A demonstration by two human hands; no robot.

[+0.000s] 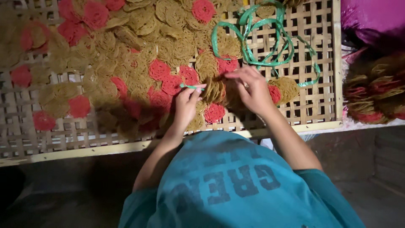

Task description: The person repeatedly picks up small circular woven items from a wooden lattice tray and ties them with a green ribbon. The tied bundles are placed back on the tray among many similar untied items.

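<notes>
Fingers of the left hand (186,101) pinch a green string (192,87) end, pulled tight. The right hand (252,89) closes over a stack of crackers (215,90), keeping it together above the bamboo tray (312,101). Loose string coils (270,42) lie near.

Surface: a woven bamboo tray (314,105) with a pale wooden frame.
On it: round lacy crackers, yellow-brown (126,50) and red (159,69), spread left of and above the fingers.
Also: a green plastic strap (270,46), looped just above the fingers.
</notes>
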